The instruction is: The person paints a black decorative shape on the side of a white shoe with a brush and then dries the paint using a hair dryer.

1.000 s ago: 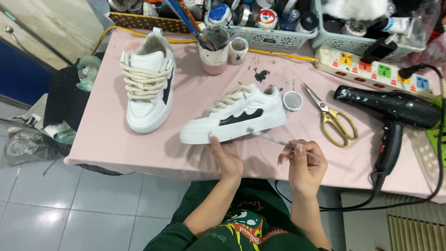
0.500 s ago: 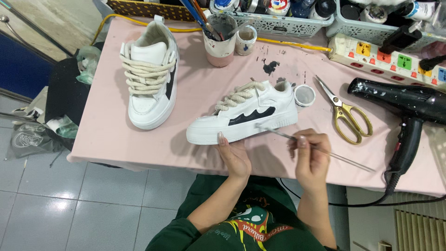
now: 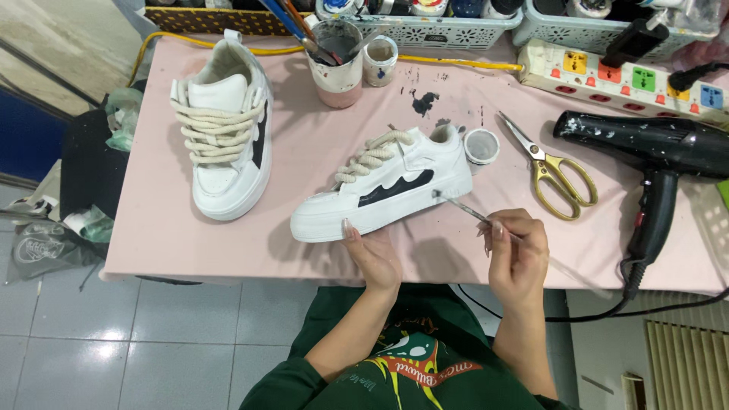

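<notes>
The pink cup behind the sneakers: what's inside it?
Paintbrushes stand in the pink cup, handles leaning up-left. Its grey-smeared inner wall shows near the rim; the brush tips and any liquid at the bottom are hidden.

Bare pink table [image 3: 304, 163] lay open between the far shoe [image 3: 222, 125] and the near shoe [image 3: 387, 186], a clear lane running up toward the cup [image 3: 338, 64]. Right of the near shoe the way was crowded: small lid [image 3: 481, 146], scissors [image 3: 550, 171], then the dryer [image 3: 653, 152] and its cord blocked the right edge. Baskets [image 3: 425, 26] and the power strip [image 3: 623, 76] walled off the back.
</notes>
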